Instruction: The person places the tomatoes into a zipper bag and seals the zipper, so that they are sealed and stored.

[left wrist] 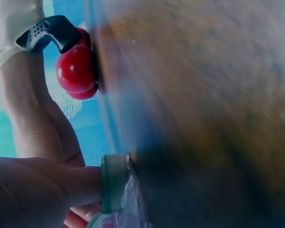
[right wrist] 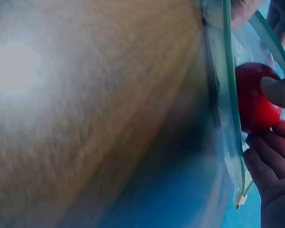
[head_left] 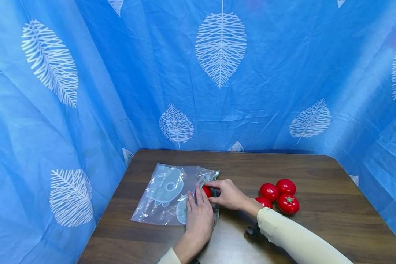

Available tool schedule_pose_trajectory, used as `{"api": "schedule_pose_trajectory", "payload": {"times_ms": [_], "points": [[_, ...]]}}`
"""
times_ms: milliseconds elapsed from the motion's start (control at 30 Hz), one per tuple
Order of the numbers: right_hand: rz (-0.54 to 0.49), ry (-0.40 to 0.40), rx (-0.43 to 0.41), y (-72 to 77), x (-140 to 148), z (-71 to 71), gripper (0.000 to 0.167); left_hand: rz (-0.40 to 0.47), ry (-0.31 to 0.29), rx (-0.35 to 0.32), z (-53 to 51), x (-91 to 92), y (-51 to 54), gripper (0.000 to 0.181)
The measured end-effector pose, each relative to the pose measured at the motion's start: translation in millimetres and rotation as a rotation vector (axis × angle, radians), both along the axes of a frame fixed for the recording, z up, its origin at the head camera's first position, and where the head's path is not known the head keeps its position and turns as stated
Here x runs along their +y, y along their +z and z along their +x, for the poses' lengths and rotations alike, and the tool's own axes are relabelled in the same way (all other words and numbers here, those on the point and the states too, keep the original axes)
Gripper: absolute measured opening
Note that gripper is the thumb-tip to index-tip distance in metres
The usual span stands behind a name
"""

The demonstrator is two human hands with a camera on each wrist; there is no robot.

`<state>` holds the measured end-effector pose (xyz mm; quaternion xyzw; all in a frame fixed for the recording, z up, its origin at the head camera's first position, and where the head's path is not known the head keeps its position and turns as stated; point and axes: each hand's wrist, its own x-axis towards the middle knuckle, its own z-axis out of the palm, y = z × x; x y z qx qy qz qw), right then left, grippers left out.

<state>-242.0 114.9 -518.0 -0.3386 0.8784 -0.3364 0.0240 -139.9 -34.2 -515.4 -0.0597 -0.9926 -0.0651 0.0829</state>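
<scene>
A clear zip-lock bag [head_left: 191,176] with pale blue printed shapes lies flat, its green-edged mouth [right wrist: 232,95] parted toward the right. My left hand [head_left: 199,216] holds the upper lip of that mouth, fingers laid over the plastic; in the left wrist view its thumb [left wrist: 83,185] passes behind the green strip. My right hand [head_left: 229,194] grips a red tomato [right wrist: 256,97] between thumb and fingers, between the two lips of the bag. The left fingers partly cover this tomato in the head view.
Several more red tomatoes [head_left: 287,196] sit in a group on the brown wooden table [head_left: 333,220], right of the right hand. A black wrist camera mount [head_left: 254,231] hangs under the right forearm. Blue curtains [head_left: 267,73] with white leaf prints stand around the table.
</scene>
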Motion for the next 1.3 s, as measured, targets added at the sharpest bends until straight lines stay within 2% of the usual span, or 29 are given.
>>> {"api": "schedule_pose_trajectory", "payload": {"times_ms": [167,500,867,1100,1233,1300], "points": [[0.013,0.022,-0.005,0.4,-1.1,-2.0,0.051,-0.023,0.002,0.018,-0.2,-0.7,-0.3,0.107],[0.001,0.021,0.075,-3.4,-14.2,-2.6,0.037,-0.055,-0.016,0.054,0.6,0.1,-0.2,0.091],[0.022,0.022,0.058,-2.6,-15.2,-5.9,0.038,-0.03,-0.013,0.022,0.9,-1.5,-0.5,0.093],[-0.001,0.033,0.145,-4.0,-21.7,-5.2,0.025,-0.055,-0.022,0.025,2.2,-2.0,-1.4,0.085],[-0.01,0.006,0.23,-7.8,-27.3,-6.9,0.011,-0.08,-0.03,0.059,2.8,-1.8,-2.0,0.084],[-0.011,-0.01,0.261,-9.5,-30.9,-8.1,0.009,-0.09,-0.031,0.081,2.7,-1.9,-2.5,0.085]]}}
